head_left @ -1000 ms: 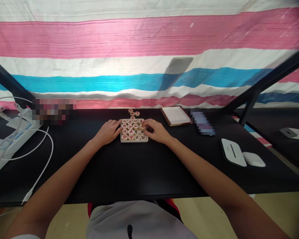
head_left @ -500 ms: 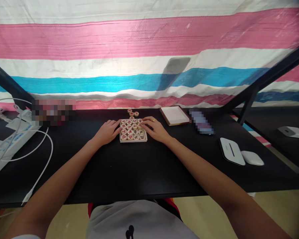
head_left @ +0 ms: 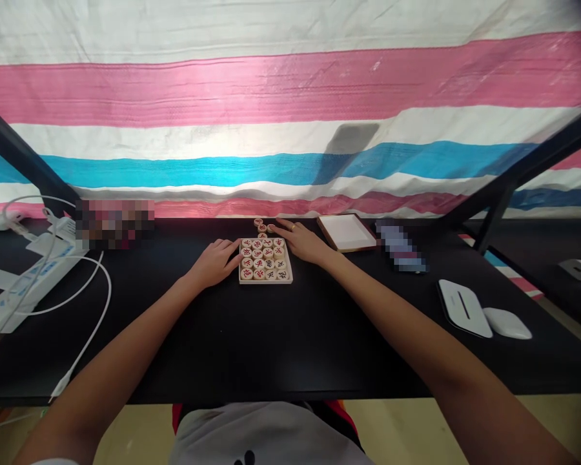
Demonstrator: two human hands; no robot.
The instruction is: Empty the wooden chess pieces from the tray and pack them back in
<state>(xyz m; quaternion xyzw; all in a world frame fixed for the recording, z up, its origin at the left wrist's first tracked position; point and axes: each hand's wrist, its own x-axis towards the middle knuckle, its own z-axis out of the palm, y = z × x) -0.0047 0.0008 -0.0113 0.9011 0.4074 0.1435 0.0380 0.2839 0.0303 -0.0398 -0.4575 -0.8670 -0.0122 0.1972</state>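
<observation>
the right hand [head_left: 304,242] has left the tray [head_left: 265,281]. a second ago its fingertips sat on the round wooden pieces [head_left: 263,258] at the tray's far right corner; now it has slid past the far rim and lies stretched out, fingers nearly flat, with the tips at the small cluster of loose pieces [head_left: 260,225] lying on the table [head_left: 271,336] just behind the tray. the nearest of those sits right at the fingertips, but it is too small to tell whether the fingers have pinched it or only touch it. a ring [head_left: 293,227] shows on one finger.

the left hand [head_left: 216,261] has stayed where it was: loosely curled, gripping nothing, fingertips resting against the tray's left edge.

the tray itself has not shifted on the table. it lies between the two hands, packed in rows with pieces marked in red and black, and no gap is clear to see. so the attention has moved from the packed rows to the few pieces outside. a second shallow tray [head_left: 347,232] lies empty to the right, apart from both hands.
</observation>
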